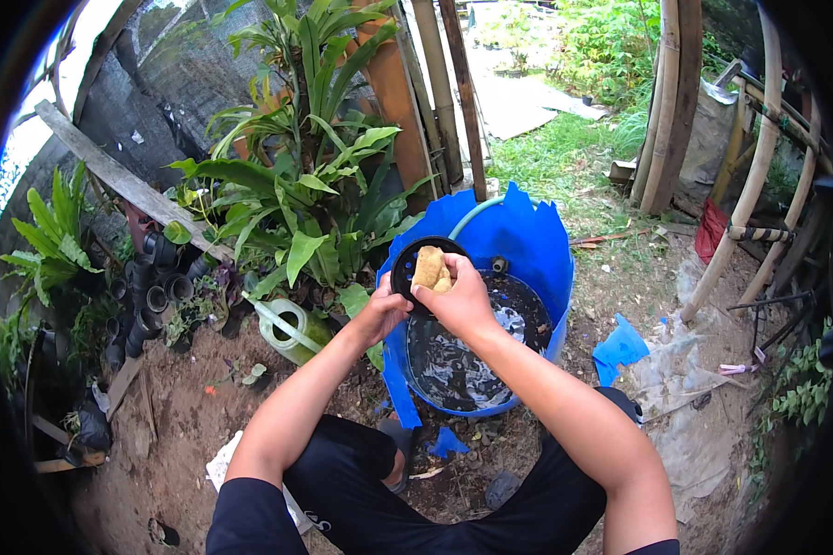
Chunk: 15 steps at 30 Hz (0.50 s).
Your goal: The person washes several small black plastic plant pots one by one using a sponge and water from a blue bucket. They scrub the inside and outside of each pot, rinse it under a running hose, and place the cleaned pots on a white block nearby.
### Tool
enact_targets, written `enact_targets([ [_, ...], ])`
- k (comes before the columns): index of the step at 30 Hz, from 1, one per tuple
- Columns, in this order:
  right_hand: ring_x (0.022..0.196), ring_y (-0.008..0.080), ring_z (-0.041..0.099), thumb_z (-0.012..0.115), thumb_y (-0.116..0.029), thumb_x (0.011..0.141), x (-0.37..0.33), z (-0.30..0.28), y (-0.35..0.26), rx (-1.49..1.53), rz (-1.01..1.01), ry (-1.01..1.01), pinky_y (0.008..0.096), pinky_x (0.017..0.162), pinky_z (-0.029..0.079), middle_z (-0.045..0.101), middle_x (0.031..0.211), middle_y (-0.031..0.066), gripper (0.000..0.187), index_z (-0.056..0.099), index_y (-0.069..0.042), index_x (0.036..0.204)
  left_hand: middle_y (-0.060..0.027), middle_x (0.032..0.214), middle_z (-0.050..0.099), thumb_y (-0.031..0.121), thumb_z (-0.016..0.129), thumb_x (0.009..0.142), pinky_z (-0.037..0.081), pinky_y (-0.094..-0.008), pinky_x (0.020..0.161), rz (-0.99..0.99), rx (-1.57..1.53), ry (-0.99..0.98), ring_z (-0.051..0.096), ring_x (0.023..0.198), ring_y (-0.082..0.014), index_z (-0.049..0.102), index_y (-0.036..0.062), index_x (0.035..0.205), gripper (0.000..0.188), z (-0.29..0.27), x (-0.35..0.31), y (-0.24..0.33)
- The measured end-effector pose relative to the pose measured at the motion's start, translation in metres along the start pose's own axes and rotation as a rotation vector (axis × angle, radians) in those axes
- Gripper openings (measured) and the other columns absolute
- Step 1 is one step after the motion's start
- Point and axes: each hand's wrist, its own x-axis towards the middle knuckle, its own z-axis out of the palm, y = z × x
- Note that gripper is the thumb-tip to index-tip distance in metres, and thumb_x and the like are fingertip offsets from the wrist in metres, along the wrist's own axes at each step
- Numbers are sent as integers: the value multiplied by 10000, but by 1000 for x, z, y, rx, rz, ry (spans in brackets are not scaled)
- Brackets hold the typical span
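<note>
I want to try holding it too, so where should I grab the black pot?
I'd take the black pot by its round edge, coming from the left, where the left grip holds it. That edge looks thin enough to pinch, while the right grip and yellowish sponge cover much of its right side.

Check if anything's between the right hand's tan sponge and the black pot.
Nothing visible is. The right hand holds the tan sponge right over the black pot, which the left hand grips at its lower-left edge. Can't tell if they touch.
</note>
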Motion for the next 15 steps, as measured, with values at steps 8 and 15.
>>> enact_targets([
  [8,1186,447,653,757,-104,805,1,4,11,-254,48,26,461,1036,522,670,1247,313,614,568,69,1363,-67,1482,373,19,614,748,477,-323,962,0,81,-52,542,1158,-188,189,178,1587,954,15,-1,-7],
  [15,1197,486,588,662,-83,845,10,2,22,-382,-60,-213,518,1050,477,642,1230,330,473,623,-2,1309,-119,1496,390,-12,646,752,527,-328,903,56,357,-60,503,1289,-204,159,181,1664,1052,23,-9,11],
])
